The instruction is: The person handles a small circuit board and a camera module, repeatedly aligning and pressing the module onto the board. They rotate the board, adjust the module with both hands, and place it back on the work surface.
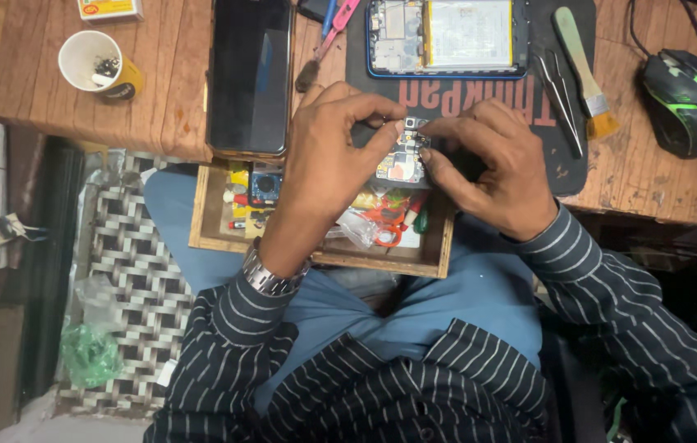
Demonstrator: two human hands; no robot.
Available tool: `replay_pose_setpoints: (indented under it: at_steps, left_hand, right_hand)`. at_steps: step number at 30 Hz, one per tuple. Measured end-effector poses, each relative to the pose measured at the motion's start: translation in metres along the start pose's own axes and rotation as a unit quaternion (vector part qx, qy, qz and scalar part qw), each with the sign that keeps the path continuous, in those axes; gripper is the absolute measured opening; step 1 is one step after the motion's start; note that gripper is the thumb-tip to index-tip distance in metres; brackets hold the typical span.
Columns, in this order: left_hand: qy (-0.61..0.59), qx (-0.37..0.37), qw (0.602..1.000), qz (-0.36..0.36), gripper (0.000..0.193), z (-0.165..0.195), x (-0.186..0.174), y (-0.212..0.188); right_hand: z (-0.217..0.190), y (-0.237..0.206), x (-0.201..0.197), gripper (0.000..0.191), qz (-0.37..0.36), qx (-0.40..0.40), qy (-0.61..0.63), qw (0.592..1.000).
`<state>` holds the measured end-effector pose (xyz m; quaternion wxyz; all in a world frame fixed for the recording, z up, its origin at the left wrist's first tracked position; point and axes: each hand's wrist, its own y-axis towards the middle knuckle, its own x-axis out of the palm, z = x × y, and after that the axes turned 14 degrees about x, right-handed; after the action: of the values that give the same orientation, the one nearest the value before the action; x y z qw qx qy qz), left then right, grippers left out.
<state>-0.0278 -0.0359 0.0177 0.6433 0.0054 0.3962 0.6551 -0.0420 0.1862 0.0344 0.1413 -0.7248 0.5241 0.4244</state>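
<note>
Over an open drawer point(438, 246) at the edge of a worn wooden tabletop point(168, 74), the left hand point(328, 160) and right hand point(488, 168) each close their grip on a small circuit board point(402, 160), beside a black mat point(566, 164), with chequered floor point(131, 279) below.

A single view from a camera worn on the person's head, looking almost straight down past a striped shirt and lap; both hands sit close, near the middle of the frame, the left hand point(328, 156) and right hand point(488, 164) meeting above an open wooden drawer point(209, 221); the wooden surface point(168, 82) fills the top edge; patterned floor point(131, 271) shows lower left
</note>
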Motion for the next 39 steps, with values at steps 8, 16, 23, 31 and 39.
replay_pose_setpoints:
  at_steps: [8, 16, 23, 31, 39]
  left_hand:
    - [-0.005, 0.008, 1.000, 0.006, 0.012, 0.000, 0.000, 0.000]
    - [-0.001, 0.007, 1.000, 0.005, 0.012, -0.001, 0.001, 0.000]
    - [0.003, -0.004, 1.000, 0.000, 0.013, 0.002, -0.001, 0.000]
    - [-0.015, 0.017, 1.000, 0.002, 0.014, 0.000, -0.004, -0.001]
    - [-0.006, 0.030, 1.000, 0.005, 0.016, 0.001, -0.006, 0.001]
  right_hand:
    - [0.000, -0.001, 0.000, 0.024, -0.004, -0.010, -0.014, 1.000]
    - [0.000, -0.002, -0.001, 0.030, -0.023, -0.038, -0.072, 0.996]
    - [-0.008, 0.000, -0.004, 0.034, -0.030, -0.077, -0.163, 0.983]
    - [-0.012, 0.001, -0.006, 0.033, -0.029, -0.098, -0.230, 0.968]
    - [-0.005, 0.003, -0.007, 0.034, -0.044, -0.088, -0.212, 0.972]
